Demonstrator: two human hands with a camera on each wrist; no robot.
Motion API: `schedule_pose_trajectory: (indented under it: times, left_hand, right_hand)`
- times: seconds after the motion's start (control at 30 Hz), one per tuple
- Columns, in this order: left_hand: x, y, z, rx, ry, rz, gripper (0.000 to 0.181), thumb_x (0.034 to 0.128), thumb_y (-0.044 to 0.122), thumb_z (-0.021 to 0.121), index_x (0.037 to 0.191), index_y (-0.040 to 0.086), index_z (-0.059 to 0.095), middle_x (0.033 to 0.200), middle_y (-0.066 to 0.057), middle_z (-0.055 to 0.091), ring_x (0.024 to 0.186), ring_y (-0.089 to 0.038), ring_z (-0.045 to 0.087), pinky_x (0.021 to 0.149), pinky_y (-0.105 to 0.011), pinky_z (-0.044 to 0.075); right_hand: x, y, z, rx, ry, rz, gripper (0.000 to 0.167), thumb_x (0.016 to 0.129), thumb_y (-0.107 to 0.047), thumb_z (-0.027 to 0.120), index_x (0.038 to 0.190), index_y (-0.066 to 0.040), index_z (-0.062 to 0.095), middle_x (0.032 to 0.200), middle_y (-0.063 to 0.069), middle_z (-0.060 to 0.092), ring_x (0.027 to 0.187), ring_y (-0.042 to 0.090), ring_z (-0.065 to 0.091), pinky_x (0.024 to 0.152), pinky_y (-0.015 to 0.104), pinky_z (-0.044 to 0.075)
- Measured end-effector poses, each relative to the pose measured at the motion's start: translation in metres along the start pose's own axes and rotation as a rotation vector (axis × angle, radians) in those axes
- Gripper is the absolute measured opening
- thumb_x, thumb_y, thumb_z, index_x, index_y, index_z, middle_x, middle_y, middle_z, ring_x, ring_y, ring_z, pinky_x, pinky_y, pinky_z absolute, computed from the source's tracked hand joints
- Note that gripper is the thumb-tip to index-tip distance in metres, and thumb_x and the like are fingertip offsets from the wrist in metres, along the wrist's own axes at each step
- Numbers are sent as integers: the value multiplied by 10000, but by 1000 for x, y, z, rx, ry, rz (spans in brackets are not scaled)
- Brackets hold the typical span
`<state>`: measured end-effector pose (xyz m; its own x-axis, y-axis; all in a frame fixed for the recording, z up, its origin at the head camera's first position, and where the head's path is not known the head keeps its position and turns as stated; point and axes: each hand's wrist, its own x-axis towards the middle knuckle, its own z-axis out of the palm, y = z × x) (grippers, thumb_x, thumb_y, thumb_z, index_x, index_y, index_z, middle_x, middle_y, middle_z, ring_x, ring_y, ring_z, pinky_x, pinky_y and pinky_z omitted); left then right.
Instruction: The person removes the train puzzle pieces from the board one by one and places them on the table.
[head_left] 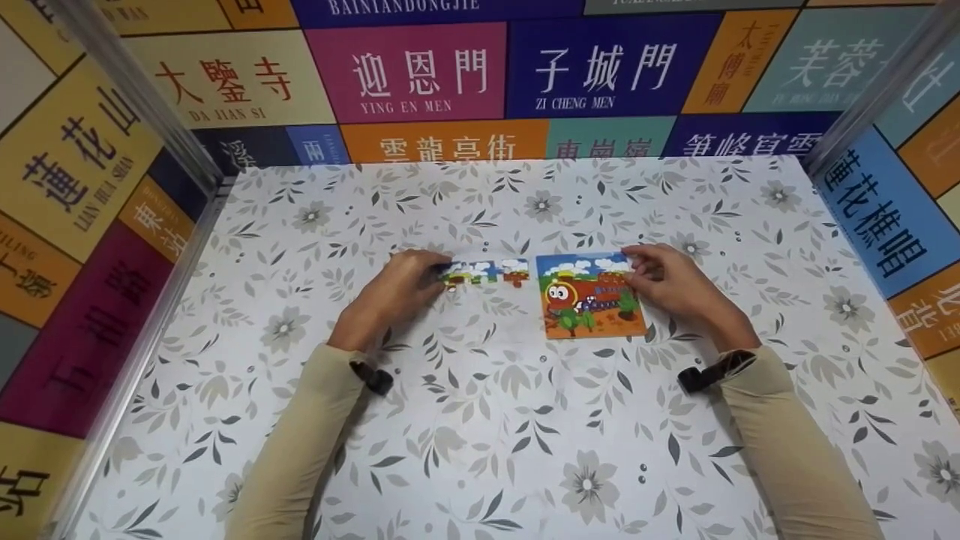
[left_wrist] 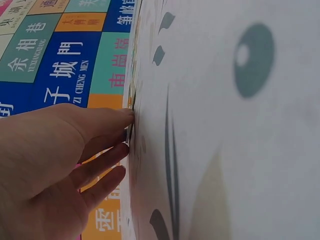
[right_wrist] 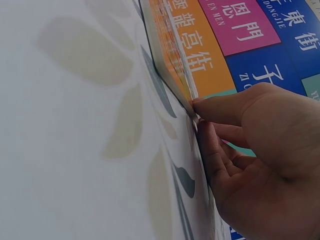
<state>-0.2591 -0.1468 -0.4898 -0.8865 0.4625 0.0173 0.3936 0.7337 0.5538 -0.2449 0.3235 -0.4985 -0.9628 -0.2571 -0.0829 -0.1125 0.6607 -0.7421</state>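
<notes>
A row of small jigsaw pieces (head_left: 515, 271) lies on the table, showing white clouds, blue sky and bits of red and green. My left hand (head_left: 400, 287) pinches the piece at the row's left end between thumb and fingers; in the left wrist view the left hand (left_wrist: 65, 155) largely hides that piece. To the right of the row lies a square picture board (head_left: 589, 300) with a red cartoon train, green bushes and orange ground. My right hand (head_left: 671, 289) grips its upper right edge. Close up, the right hand (right_wrist: 255, 155) has thumb and forefinger on the board's corner (right_wrist: 172, 82).
A white cloth with grey leaves and flowers covers the table (head_left: 480, 435). Upright panels (head_left: 420, 71) with coloured blocks and Chinese lettering stand along the back and both sides. Metal-looking corner posts (head_left: 146, 90) rise at the back corners.
</notes>
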Motion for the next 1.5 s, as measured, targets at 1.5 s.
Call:
schedule_pose_trajectory:
  times: [1.5]
  left_hand:
    - [12, 55, 4, -6, 26, 221, 470, 1064, 286, 712, 1478, 70, 652, 1474, -96, 690, 1433, -293, 595, 1236, -454, 449]
  right_hand:
    - [1, -1, 1, -1, 8, 26, 565, 1051, -159, 712, 1576, -50, 534, 1299, 182, 622, 1169, 265, 638, 941, 66, 470]
